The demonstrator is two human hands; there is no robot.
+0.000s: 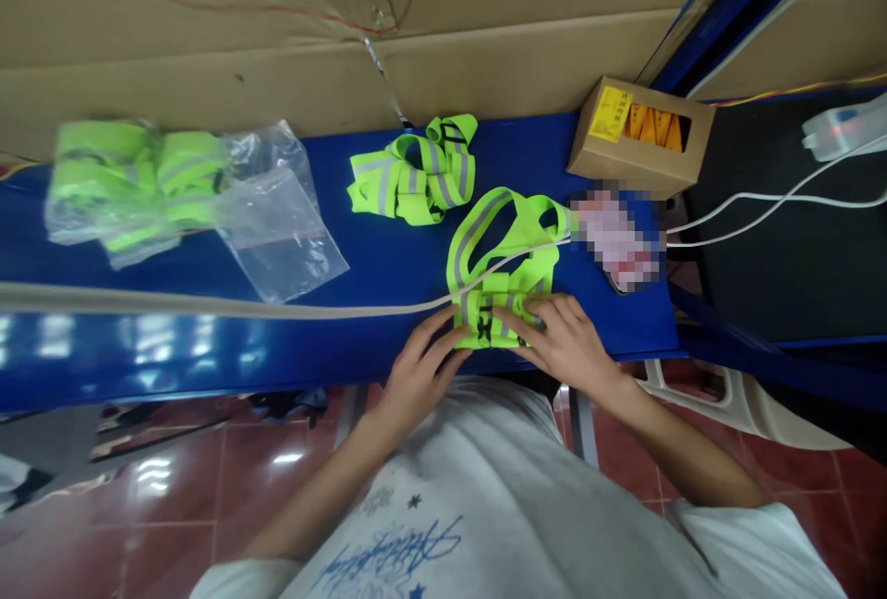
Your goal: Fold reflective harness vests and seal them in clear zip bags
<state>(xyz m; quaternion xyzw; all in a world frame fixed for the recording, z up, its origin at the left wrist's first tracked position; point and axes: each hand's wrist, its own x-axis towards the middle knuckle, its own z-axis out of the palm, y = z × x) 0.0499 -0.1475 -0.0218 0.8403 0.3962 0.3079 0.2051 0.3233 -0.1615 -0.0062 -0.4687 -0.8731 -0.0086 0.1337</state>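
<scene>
A neon yellow-green strap harness [478,238] with grey reflective stripes lies at the front edge of the blue table, its lower part gathered around black buckles [485,322]. My left hand [424,368] holds the gathered strap at its left side, fingers bent onto the edge. On the right side, my right hand [565,340] has its thumb and fingers on the same bundle, close to the buckles. A white cable passes over the harness. Behind it sits a second, bunched harness [416,172], touched by neither hand.
Bagged green straps [131,178] and a clear plastic bag [284,229] lie left on the blue table [333,354]. A phone-like item [620,243], partly blurred, and a cardboard box [637,155] with orange contents stand right. A long white cable [208,305] crosses the table.
</scene>
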